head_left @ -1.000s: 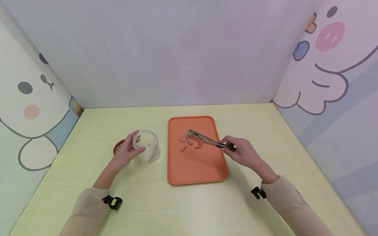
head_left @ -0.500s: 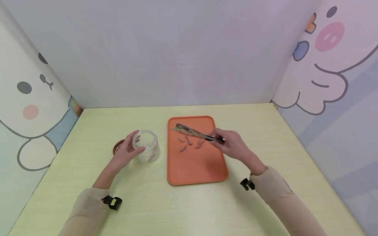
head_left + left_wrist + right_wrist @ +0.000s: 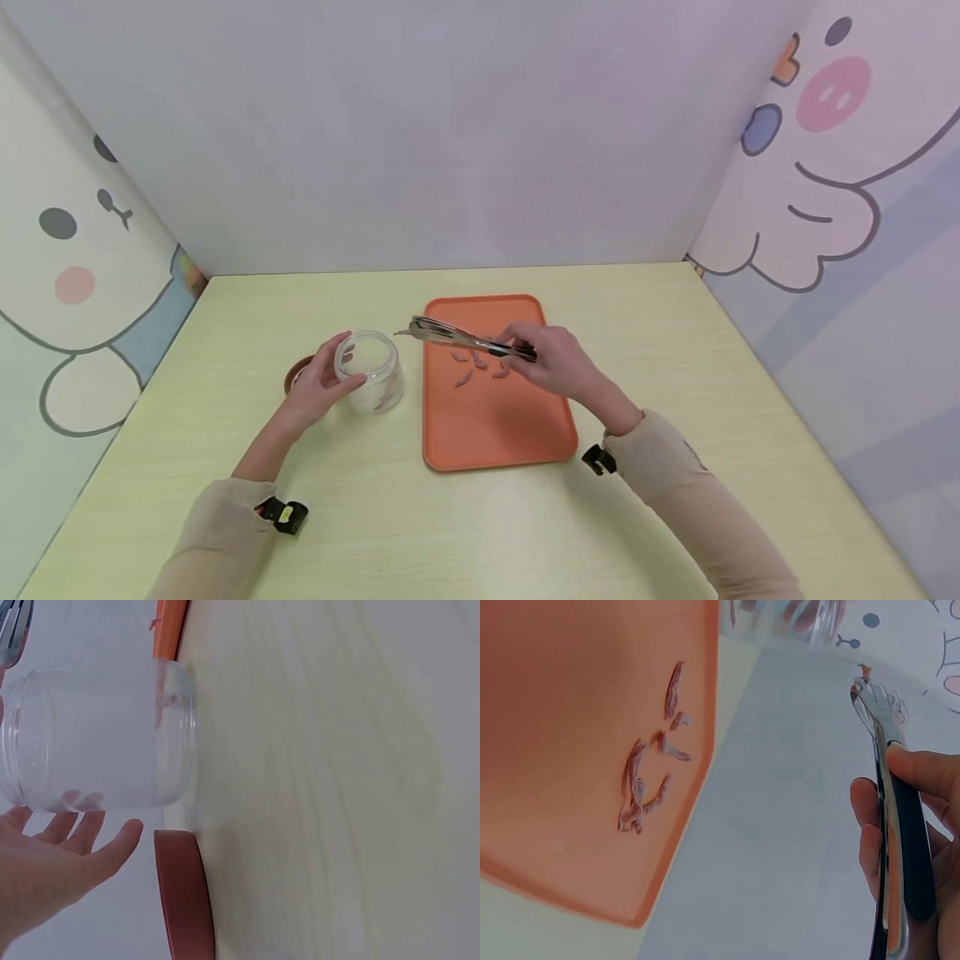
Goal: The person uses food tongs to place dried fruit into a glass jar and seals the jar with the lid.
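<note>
My left hand (image 3: 313,393) holds a clear glass jar (image 3: 384,390), fingers and thumb around its upper side. The jar stands upright and uncovered, with a few small pieces low inside. My right hand (image 3: 558,362) grips metal tongs (image 3: 450,335) by their black handles. A small thin strip (image 3: 865,671) pokes out of the tongs' tips, just right of the jar's mouth and above it. Several wrinkled, brownish-pink dried strips (image 3: 632,780) lie on the orange tray (image 3: 498,429), beneath and beside the tongs.
A round reddish-brown lid (image 3: 184,900) lies on the table (image 3: 360,508) left of the jar, partly covered by my left hand in the head view. A pale wall (image 3: 450,150) rises behind the table, and walls with cartoon prints flank both sides.
My right hand has carried the tongs and the strip leftward and slightly up, from over the tray to near the jar's mouth. My left hand and the jar stay in place.
</note>
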{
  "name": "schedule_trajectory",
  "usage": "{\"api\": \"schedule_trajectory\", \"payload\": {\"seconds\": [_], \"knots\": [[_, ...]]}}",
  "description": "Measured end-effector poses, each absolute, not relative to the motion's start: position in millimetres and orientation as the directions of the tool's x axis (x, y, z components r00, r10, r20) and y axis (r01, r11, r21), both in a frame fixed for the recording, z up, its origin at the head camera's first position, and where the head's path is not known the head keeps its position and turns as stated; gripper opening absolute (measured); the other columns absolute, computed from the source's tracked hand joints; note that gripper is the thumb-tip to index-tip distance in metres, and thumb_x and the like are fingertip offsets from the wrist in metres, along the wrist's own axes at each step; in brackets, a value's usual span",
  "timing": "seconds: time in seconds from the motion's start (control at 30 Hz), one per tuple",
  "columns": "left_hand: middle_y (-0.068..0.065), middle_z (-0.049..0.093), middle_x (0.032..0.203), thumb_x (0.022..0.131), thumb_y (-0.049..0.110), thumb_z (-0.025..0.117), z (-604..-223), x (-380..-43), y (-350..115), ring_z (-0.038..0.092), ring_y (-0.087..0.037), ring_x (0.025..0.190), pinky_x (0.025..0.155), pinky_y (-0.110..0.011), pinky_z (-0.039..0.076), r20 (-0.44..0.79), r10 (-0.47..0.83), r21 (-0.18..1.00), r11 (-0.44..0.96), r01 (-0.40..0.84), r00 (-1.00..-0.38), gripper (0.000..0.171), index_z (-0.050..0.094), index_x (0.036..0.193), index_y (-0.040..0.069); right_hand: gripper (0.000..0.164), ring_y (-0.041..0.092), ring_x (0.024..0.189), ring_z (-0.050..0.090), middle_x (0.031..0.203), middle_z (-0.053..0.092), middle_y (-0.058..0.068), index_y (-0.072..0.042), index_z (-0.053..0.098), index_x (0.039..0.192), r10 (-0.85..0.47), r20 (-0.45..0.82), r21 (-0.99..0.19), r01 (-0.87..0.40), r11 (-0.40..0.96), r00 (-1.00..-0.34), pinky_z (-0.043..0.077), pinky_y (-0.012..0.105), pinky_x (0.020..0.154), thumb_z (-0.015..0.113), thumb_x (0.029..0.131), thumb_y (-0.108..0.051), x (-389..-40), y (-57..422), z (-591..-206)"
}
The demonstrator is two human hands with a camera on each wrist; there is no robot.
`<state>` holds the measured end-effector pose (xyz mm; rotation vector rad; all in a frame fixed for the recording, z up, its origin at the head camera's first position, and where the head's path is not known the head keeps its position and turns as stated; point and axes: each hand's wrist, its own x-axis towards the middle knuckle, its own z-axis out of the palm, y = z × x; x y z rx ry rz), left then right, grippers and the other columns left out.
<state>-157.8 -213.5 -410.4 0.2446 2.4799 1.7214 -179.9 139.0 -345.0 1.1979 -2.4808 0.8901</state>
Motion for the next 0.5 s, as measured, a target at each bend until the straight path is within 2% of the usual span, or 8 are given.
{"api": "schedule_trajectory", "payload": {"seconds": [0.27,0.5], "knots": [[-0.018,0.027,0.136,0.082,0.027,0.063,-409.2,-158.1,-213.5,0.034,-0.036,0.119,0.090,-0.042,0.036,0.007,0.185,0.932,0.355,0.073,-0.983,0.074,0.018,0.139,0.013,0.014,0.002,0.045,0.039,0.063,0.052,-0.009,-0.012,0.059,0.091,-0.646,0.423,-0.454,-0.766,0.455,-0.635,0.031,0.022,0.039,0.065,0.080,-0.007,-181.4,117.2,-343.3],[-0.022,0.029,0.134,0.081,0.024,0.064,-408.4,-157.8,-213.9,0.035,-0.037,0.118,0.088,-0.037,0.039,0.023,0.186,0.935,0.344,0.087,-0.982,0.072,0.020,0.137,0.011,0.013,0.003,0.043,0.033,0.064,0.052,-0.011,-0.015,0.060,0.094,-0.661,0.402,-0.426,-0.769,0.477,-0.633,0.027,0.020,0.040,0.064,0.081,-0.012,-182.8,100.5,-346.2]]}}
